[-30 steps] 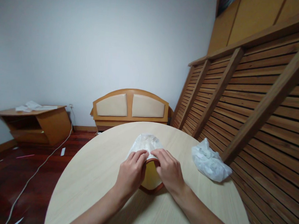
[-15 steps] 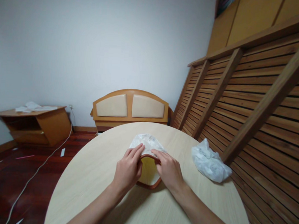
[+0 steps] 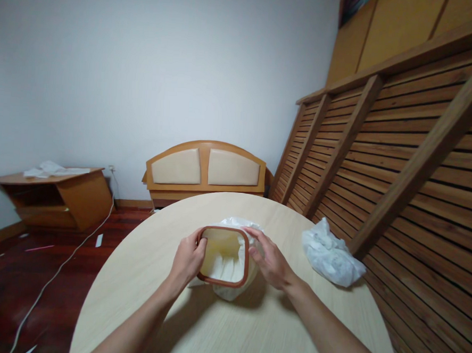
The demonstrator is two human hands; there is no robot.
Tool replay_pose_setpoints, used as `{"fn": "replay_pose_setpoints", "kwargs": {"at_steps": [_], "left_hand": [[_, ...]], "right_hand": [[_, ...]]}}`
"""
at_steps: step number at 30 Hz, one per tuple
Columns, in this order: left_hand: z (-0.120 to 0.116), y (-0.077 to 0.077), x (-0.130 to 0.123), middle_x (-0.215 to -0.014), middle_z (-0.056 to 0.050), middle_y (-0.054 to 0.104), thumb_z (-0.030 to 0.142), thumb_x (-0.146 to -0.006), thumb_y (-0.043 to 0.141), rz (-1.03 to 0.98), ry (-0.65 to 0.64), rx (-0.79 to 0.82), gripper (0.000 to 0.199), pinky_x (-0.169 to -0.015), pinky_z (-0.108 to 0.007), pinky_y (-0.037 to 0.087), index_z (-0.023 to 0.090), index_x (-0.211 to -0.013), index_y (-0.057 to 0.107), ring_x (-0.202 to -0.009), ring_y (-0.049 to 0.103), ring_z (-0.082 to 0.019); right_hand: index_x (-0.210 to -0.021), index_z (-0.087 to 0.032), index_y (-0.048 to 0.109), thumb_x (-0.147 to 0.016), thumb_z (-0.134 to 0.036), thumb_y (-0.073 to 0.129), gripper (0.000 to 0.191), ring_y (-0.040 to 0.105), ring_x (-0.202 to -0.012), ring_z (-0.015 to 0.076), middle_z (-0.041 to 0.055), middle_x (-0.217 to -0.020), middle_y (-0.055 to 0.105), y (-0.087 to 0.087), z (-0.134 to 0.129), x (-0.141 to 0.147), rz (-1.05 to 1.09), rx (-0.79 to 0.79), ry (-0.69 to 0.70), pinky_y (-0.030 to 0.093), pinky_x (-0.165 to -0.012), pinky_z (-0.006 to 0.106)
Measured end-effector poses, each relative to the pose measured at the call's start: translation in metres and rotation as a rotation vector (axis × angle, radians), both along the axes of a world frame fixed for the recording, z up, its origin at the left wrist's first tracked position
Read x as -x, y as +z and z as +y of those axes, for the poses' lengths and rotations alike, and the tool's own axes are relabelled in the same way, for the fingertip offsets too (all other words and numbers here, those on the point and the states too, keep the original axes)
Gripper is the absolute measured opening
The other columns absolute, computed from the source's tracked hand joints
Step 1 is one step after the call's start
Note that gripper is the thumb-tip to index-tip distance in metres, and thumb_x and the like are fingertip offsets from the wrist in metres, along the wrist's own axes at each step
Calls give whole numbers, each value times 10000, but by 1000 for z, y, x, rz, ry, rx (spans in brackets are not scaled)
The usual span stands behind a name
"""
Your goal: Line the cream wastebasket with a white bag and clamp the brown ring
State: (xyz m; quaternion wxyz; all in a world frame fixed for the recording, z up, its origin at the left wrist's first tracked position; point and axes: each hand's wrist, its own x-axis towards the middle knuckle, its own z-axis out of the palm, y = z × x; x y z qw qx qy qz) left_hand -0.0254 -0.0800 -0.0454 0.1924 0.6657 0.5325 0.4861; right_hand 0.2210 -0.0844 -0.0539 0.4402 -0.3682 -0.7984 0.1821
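A container with a brown rounded-square rim (image 3: pixel 223 283) is tilted over the round table (image 3: pixel 134 277), its mouth facing me. White plastic shows inside it, against a yellowish inner wall. More thin white plastic bag (image 3: pixel 229 293) bulges out behind and below the rim. My left hand (image 3: pixel 189 256) grips the rim's left side, thumb at the inner edge and fingers outside. At the right side, my right hand (image 3: pixel 269 258) has its fingers and thumb apart, close to the rim and the plastic.
A crumpled white plastic bag (image 3: pixel 331 254) lies at the table's right edge. Slatted wooden panels (image 3: pixel 413 208) lean close on the right. Behind the table stands a padded headboard (image 3: pixel 204 169). A low wooden cabinet (image 3: pixel 82 199) and a white cable (image 3: pixel 60 269) are at the left.
The container has turned so its mouth faces me more fully, with white plastic now visible inside. My left hand moved left along the rim; my right hand opened at its right side.
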Motion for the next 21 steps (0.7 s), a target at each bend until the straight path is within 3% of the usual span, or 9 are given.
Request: {"fn": "replay_pose_setpoints", "kwargs": {"at_steps": [5,8,10,13,15,18,21], "left_hand": [[8,1,7,-927,-68,777,298,-802,485,-136,-26,31,394,-818,-323,525,135,-1043,751,-886,699,-256],[13,-1,10,-861,-59,774,330,-757,533,-243,-39,81,381,-760,-302,536,128,-987,760,-866,700,-257],[16,-3,13,-843,-55,773,346,-714,574,-338,-24,131,369,-729,-288,536,128,-946,761,-863,702,-258],[21,-7,17,-852,-66,776,369,-674,596,-435,6,195,375,-690,-284,536,121,-910,749,-849,706,-261],[24,-9,19,-845,-80,774,384,-667,594,-460,23,215,372,-664,-290,534,114,-880,736,-827,708,-266],[28,-11,21,-775,-88,757,375,-657,605,-501,55,257,328,-619,-294,526,111,-820,712,-765,704,-264],[32,-12,23,-698,-86,730,347,-646,607,-531,65,318,282,-562,-281,505,108,-770,692,-673,684,-239]], "right_hand": [[-1412,-243,520,-1022,-531,397,500,497,-1383,260,107,-1467,566,-9,12,-6,49,98,-18,344,-1177,486],[-1354,-226,542,-990,-544,458,490,562,-1309,250,127,-1419,594,-21,26,-6,167,160,-199,396,-1134,476],[-1338,-207,529,-959,-564,497,522,668,-1142,249,140,-1279,675,-30,35,-8,241,265,-290,478,-1032,465],[-1352,-185,484,-920,-538,570,564,738,-868,231,68,-925,768,-39,41,-10,294,463,-222,542,-871,436],[-1338,-180,482,-876,-479,647,575,738,-793,226,36,-809,765,-40,41,-11,349,534,-137,553,-803,407],[-1284,-191,509,-808,-445,717,578,736,-775,227,46,-821,765,-35,41,-13,472,533,-89,566,-751,381],[-1248,-216,525,-783,-528,702,587,729,-774,230,43,-851,743,-30,47,-20,557,459,-155,583,-725,385]]}}
